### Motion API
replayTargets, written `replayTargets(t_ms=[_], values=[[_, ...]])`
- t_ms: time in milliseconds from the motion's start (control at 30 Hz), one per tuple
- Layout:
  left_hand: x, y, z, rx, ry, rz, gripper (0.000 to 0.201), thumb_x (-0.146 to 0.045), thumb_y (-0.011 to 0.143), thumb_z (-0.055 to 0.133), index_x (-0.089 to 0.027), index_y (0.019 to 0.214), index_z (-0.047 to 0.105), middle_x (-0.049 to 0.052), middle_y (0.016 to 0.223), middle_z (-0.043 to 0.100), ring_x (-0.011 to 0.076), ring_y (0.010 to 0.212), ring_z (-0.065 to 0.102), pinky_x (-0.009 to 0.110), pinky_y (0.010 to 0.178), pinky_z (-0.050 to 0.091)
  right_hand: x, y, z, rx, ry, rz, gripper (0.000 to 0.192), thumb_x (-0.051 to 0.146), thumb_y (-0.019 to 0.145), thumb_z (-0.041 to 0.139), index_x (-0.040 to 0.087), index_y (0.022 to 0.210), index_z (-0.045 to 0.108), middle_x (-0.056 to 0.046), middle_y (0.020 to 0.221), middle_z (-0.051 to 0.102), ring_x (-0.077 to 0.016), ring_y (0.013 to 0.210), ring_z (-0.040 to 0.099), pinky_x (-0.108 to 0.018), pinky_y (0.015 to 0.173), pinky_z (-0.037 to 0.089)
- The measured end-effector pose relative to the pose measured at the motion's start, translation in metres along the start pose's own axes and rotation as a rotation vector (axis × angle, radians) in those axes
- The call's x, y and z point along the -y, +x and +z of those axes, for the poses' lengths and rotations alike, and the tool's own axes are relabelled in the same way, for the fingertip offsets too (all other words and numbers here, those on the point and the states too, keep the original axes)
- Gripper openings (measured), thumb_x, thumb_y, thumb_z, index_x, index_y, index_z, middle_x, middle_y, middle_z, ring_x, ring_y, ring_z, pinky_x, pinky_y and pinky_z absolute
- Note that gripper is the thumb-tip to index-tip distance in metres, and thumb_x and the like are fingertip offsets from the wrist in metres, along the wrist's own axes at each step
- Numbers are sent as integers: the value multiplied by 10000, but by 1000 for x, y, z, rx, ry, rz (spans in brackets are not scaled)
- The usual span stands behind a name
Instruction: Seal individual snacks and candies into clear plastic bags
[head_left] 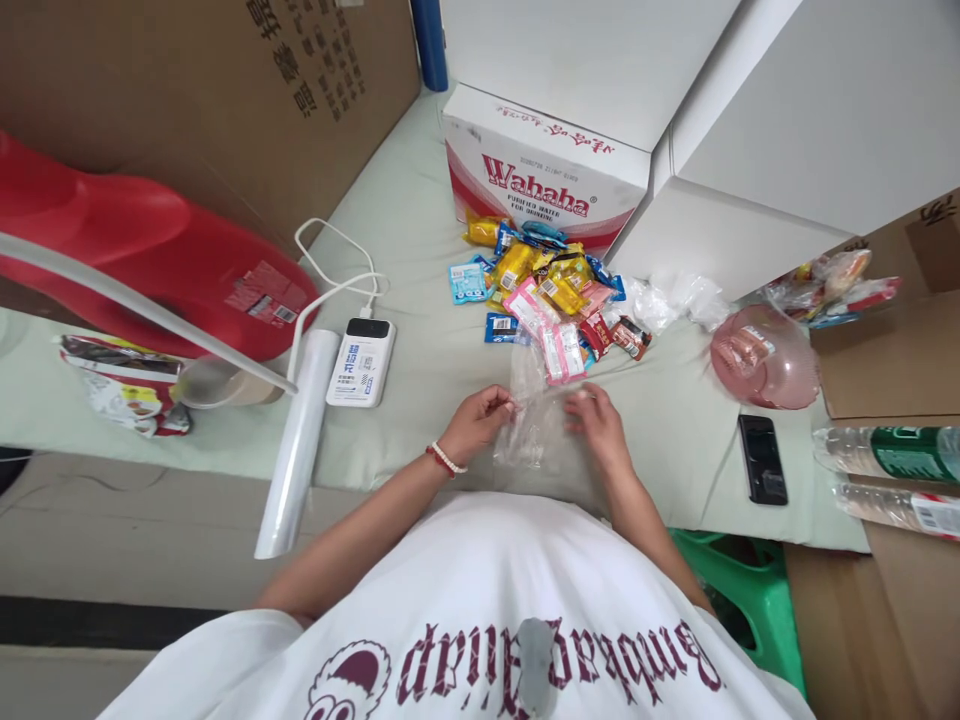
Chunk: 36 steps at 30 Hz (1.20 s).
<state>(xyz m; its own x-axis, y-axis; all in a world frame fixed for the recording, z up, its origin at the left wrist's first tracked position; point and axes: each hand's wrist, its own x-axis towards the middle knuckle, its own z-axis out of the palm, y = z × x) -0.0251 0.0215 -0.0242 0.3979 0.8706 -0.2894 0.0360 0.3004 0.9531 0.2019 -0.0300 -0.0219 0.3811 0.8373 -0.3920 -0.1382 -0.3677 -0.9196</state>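
L hand (474,424) & R hand (600,428) grip, prob. pinching, clear bag (536,425) edges.

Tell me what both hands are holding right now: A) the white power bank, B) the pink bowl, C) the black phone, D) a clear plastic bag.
D: the left hand and right hand each pinch an edge of the clear plastic bag between them; the phone, power bank and bowl lie untouched.
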Motion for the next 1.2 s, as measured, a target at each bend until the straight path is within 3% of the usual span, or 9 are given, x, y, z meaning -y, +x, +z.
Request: replayTargets(t_ms=[67,233,333,500,633,733,900,1067,1200], values=[[3,-4,1,-50,86,23,227,-391,823,678,-190,922,639,28,865,677,176,796,625,314,765,513,0,10,18,66,-39,34,445,463,734,816,246,1089,657,-8,803,706,-191,749,659,-259,536,525],[4,-20,-1,-459,462,228,204,-315,836,670,-212,1010,642,75,1063,629,213,899,599,344,794,515,-1,15,39,162,-53,-63,252,444,747,761,233,861,685,48,659,574,-121,562,469,-235,494,384],[0,-18,6,-372,567,223,219,-417,949,591,-222,1028,652,70,996,640,222,872,596,362,826,502,1,7,41,196,-29,-106,237,455,775,752,244,864,690,54,650,540,-119,553,419,-241,511,356],[0,8,18,-305,659,186,203,-397,833,730,-205,856,667,98,922,631,299,1002,581,421,905,476,3,-2,28,197,-37,-171,235,449,770,779,241,865,723,9,818,639,-136,694,523,-250,631,462],[-1,11,8,-169,294,173,238,-434,829,728,-199,841,691,37,837,638,198,813,581,354,818,489,-1,-10,0,120,119,-61,304,477,716,843,249,862,705,-4,947,672,-157,823,609,-308,772,575],[-5,0,-6,-107,-89,2,385,-512,739,828,-188,882,677,20,858,680,171,793,625,327,779,524,-3,-17,-22,129,245,73,378,488,665,898,242,839,670,-9,1004,700,-188,904,682,-349,796,613],[-11,-20,-17,-170,-470,-244,453,-389,612,899,-196,855,568,5,889,693,185,817,710,310,715,569,-1,-21,-41,116,285,162,468,571,691,876,246,885,600,-37,938,761,-210,824,730,-362,733,622],[-16,-19,-7,-208,-368,-359,523,-590,706,796,-213,990,572,21,867,708,139,627,644,246,556,471,6,-10,-29,100,158,191,692,731,723,775,257,1194,594,-55,922,774,-235,824,731,-327,625,588],[-12,-8,-2,-247,-167,-304,506,-508,595,898,-180,861,619,-34,647,584,89,531,473,217,506,316,2,-2,-21,1,-35,102,551,593,624,860,198,952,659,15,713,675,-142,597,597,-232,486,443]])
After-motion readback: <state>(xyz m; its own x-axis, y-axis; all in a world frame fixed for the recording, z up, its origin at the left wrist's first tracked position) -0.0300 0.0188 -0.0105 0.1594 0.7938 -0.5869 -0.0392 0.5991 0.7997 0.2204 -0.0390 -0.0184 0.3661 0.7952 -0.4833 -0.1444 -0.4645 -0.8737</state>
